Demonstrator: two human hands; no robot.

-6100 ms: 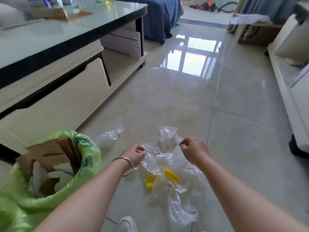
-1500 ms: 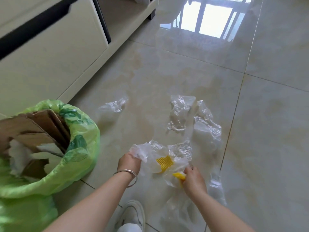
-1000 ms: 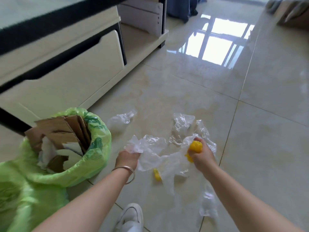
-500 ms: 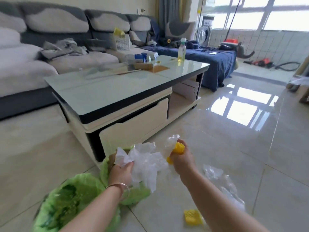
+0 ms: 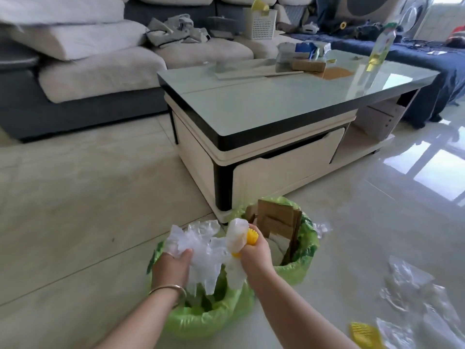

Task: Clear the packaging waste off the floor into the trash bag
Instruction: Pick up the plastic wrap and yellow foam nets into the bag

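A crumpled bundle of clear plastic wrap point(image 5: 201, 250) hangs right above the mouth of the green trash bag point(image 5: 299, 268). My left hand point(image 5: 173, 267) grips its left end. My right hand point(image 5: 256, 254) grips the right end together with a yellow plastic piece point(image 5: 252, 237). Brown cardboard point(image 5: 279, 220) sticks up out of the bag. More clear wrap point(image 5: 412, 295) and a flat yellow piece point(image 5: 363, 332) lie on the tiles at the lower right. A small clear scrap point(image 5: 322, 226) lies just right of the bag.
A glass-topped coffee table point(image 5: 264, 114) stands directly behind the bag, its corner leg close to the bag's rim. On it are boxes and a bottle point(image 5: 377, 44). A grey sofa point(image 5: 83, 71) runs along the back left. Open tiled floor spreads to the left.
Both hands have carried the plastic bundle and yellow piece from in front of the table to directly above the trash bag's mouth. My view has swung left and down.
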